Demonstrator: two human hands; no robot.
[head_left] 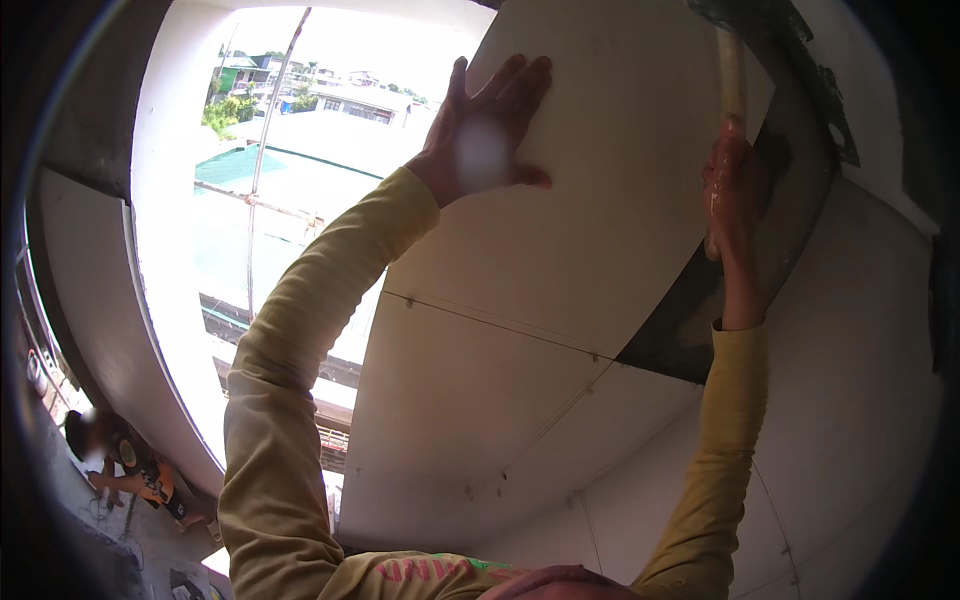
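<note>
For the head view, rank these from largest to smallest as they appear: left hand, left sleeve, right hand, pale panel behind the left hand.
1. Pale panel
2. Left sleeve
3. Left hand, spread open
4. Right hand, closed around a pale handle
The hands' difference may owe to pose or nearness.

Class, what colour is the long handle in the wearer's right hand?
The handle is pale cream-tan, best seen in the head view.
</note>
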